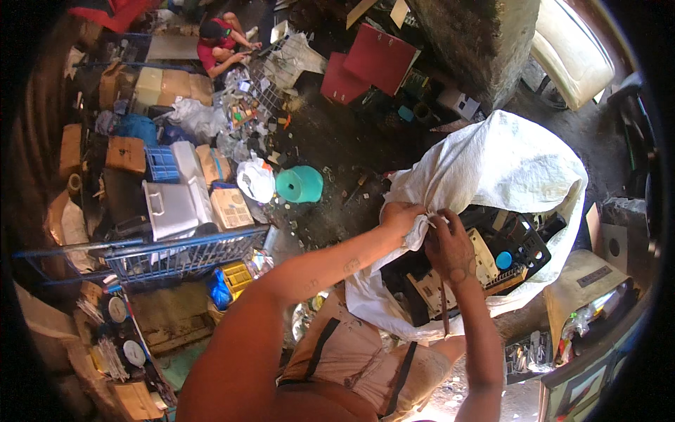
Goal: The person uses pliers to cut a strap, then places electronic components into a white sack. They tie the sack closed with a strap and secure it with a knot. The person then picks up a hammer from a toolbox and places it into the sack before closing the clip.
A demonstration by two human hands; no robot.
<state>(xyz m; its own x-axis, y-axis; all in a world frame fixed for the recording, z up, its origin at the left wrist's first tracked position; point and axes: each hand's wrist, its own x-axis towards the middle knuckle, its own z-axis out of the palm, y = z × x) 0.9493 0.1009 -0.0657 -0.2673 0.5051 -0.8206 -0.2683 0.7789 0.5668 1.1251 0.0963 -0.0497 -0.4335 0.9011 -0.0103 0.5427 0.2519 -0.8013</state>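
A large white woven sack (490, 163) stands before me, its mouth gaping. My left hand (403, 220) grips a bunched fold of its rim. Right beside it, the fingers of my right hand (451, 245) pinch the same gathered cloth. A thin brown strip (444, 308) hangs below my right hand; its upper end is hidden behind the palm. Inside the sack lie scrap plastic parts: a beige casing (482, 256), a black perforated housing (530, 245) and a round blue piece (504, 260).
A person in red (216, 45) squats among scrap at the upper left. A turquoise plastic stool or tub (299, 184) stands on the dark floor. Two maroon binders (379, 58) lie beyond the sack. A blue metal railing (184, 258) and cardboard boxes (125, 154) are on the left.
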